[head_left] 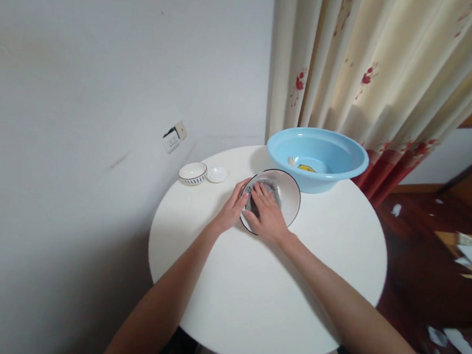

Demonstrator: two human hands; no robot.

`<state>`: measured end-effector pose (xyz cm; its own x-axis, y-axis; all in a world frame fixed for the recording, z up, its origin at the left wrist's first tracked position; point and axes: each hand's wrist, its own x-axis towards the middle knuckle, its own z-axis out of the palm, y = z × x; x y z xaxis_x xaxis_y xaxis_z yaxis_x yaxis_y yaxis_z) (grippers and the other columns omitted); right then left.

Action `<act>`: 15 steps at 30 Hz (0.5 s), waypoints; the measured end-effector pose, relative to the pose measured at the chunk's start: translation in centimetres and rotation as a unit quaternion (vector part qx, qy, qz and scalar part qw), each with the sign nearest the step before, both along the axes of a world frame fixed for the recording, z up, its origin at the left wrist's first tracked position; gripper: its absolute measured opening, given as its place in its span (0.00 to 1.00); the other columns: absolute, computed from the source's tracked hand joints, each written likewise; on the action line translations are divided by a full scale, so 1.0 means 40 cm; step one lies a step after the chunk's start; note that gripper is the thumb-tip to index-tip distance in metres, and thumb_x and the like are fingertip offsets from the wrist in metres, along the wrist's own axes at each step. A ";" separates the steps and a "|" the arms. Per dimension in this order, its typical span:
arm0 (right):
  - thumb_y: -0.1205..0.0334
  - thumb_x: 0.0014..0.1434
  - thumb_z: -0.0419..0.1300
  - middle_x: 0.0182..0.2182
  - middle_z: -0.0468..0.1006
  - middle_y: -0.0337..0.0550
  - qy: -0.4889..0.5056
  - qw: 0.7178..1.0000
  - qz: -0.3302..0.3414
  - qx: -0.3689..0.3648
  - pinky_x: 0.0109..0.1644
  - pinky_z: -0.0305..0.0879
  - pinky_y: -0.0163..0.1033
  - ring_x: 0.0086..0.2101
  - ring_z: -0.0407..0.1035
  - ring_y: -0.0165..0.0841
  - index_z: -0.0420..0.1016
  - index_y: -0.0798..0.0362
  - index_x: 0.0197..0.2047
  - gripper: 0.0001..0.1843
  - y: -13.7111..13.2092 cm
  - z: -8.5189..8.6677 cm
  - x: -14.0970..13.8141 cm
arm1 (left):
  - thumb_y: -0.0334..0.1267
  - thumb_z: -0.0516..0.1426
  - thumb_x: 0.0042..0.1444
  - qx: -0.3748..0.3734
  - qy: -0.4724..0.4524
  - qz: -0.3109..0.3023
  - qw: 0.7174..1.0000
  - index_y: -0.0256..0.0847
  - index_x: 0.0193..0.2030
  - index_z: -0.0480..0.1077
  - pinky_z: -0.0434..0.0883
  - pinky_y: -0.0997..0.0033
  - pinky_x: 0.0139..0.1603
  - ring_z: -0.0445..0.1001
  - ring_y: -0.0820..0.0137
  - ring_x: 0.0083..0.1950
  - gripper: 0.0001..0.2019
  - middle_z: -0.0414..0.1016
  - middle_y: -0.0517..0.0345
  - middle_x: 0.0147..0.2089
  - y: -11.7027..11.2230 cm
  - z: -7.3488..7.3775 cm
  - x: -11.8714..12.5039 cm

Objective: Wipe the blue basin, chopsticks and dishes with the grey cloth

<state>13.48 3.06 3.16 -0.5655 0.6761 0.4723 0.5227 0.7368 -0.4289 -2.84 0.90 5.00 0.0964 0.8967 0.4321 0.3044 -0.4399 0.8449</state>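
Observation:
A white plate with a dark rim (290,196) lies on the round white table (258,290). My left hand (232,209) grips the plate's left edge, fingers curled round the rim. My right hand (266,213) lies on the plate with its fingers pressed down on a grey cloth or scrubber (254,201), most of which the hand hides.
A light blue basin (317,157) with a yellow item and something pale inside stands just behind the plate. A small patterned bowl (193,173) and a small white dish (217,174) sit at the table's far left. A curtain (380,68) hangs behind; papers litter the wooden floor (420,261) at right.

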 end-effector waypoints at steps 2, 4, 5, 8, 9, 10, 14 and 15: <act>0.47 0.68 0.49 0.72 0.48 0.52 -0.016 0.999 0.036 0.002 0.73 0.39 0.54 0.71 0.38 0.42 0.53 0.59 0.72 0.35 -0.006 0.004 0.000 | 0.53 0.45 0.68 -0.002 0.000 0.012 1.000 0.41 0.68 0.55 0.50 0.59 0.74 0.56 0.61 0.71 0.27 0.60 0.48 0.70 0.001 -0.001 -0.002; 0.48 0.69 0.48 0.71 0.49 0.53 -0.029 0.998 0.051 0.003 0.73 0.40 0.53 0.71 0.40 0.42 0.54 0.60 0.71 0.34 -0.010 0.007 0.000 | 0.53 0.45 0.68 -0.005 -0.002 0.020 1.000 0.41 0.68 0.55 0.51 0.60 0.73 0.57 0.61 0.71 0.27 0.60 0.48 0.69 0.003 -0.003 -0.005; 0.49 0.69 0.47 0.71 0.49 0.53 -0.033 0.998 0.051 0.005 0.73 0.40 0.52 0.71 0.40 0.42 0.54 0.60 0.71 0.34 -0.011 0.008 0.001 | 0.54 0.45 0.68 -0.006 -0.003 0.021 1.000 0.41 0.67 0.55 0.51 0.60 0.73 0.57 0.62 0.71 0.27 0.60 0.48 0.69 0.004 -0.003 -0.006; 0.53 0.71 0.43 0.71 0.50 0.51 -0.038 0.998 0.039 0.014 0.73 0.41 0.51 0.70 0.42 0.41 0.56 0.59 0.70 0.30 -0.010 0.009 0.002 | 0.53 0.45 0.69 -0.004 -0.003 0.016 1.000 0.41 0.67 0.56 0.51 0.60 0.73 0.57 0.62 0.71 0.27 0.60 0.49 0.69 0.004 -0.001 -0.005; 0.55 0.72 0.42 0.71 0.51 0.50 -0.037 0.999 0.032 0.016 0.73 0.41 0.51 0.70 0.43 0.40 0.57 0.59 0.70 0.29 -0.009 0.009 0.003 | 0.53 0.45 0.68 -0.002 -0.002 0.013 1.000 0.41 0.68 0.56 0.51 0.60 0.73 0.57 0.61 0.71 0.27 0.60 0.49 0.70 0.003 0.000 -0.004; 0.56 0.72 0.41 0.71 0.52 0.50 -0.034 0.999 0.023 0.019 0.73 0.42 0.51 0.70 0.43 0.40 0.57 0.58 0.70 0.28 -0.008 0.009 0.003 | 0.53 0.45 0.68 -0.001 -0.002 0.009 1.000 0.41 0.68 0.56 0.51 0.60 0.73 0.57 0.61 0.71 0.27 0.60 0.48 0.70 0.003 0.001 -0.002; 0.55 0.71 0.43 0.71 0.50 0.52 -0.026 0.999 -0.011 0.036 0.72 0.43 0.53 0.70 0.41 0.41 0.51 0.61 0.72 0.31 0.000 0.002 0.005 | 0.53 0.46 0.68 0.008 -0.008 -0.008 1.000 0.40 0.67 0.56 0.52 0.60 0.73 0.57 0.60 0.71 0.27 0.60 0.47 0.70 0.002 0.002 0.003; 0.55 0.71 0.44 0.71 0.49 0.52 -0.027 0.999 -0.022 0.040 0.72 0.43 0.53 0.70 0.40 0.42 0.50 0.61 0.72 0.31 0.003 0.000 0.005 | 0.52 0.46 0.68 0.010 -0.010 -0.012 1.000 0.40 0.68 0.56 0.52 0.60 0.73 0.57 0.61 0.71 0.27 0.59 0.47 0.70 0.003 0.002 0.003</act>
<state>13.69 3.16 3.16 -0.5622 0.6618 0.4959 0.5755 0.7437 -0.3401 -2.72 1.00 5.07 0.1085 0.8853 0.4521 0.2778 -0.4637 0.8413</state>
